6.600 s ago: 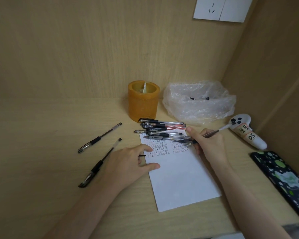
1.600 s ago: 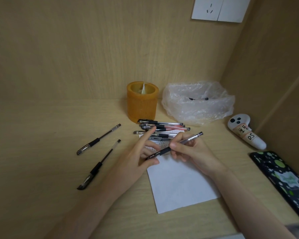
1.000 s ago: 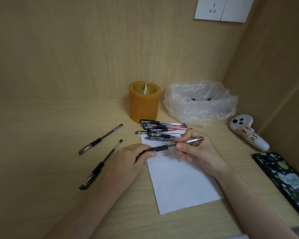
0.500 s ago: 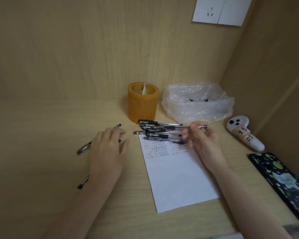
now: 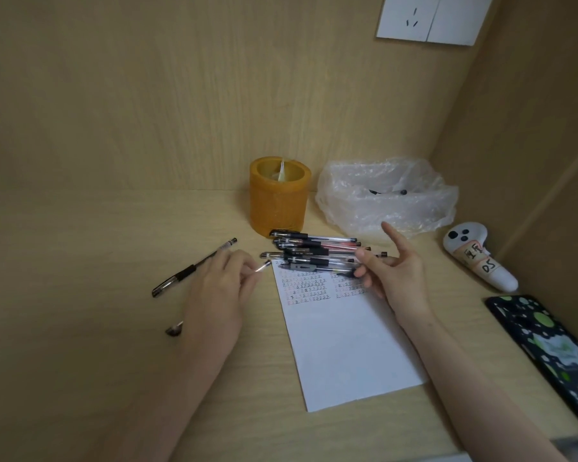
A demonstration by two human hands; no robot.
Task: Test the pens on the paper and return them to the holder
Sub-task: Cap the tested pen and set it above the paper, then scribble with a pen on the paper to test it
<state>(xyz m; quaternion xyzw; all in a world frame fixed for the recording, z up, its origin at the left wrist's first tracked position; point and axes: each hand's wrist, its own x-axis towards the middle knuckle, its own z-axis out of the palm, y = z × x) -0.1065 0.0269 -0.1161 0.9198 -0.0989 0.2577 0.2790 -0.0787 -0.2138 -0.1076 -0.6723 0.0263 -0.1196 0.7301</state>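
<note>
Pen (image 5: 262, 267) in left hand (image 5: 219, 295)

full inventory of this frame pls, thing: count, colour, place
holder: 1, orange, back centre of desk
pen pile: several, mostly black and clear, at least one red, across paper's top edge
paper: 1, white, rows of marks near top, centre
loose pen: 1, black, left of paper
second pen: 1, black, mostly under left hand
bag: 1, clear plastic, right of holder
controller: 1, white, labelled, far right
phone: 1, black with green spots, right edge
socket: 1, white, wall
left hand: on second pen
right hand: at pile, forefinger raised
</note>
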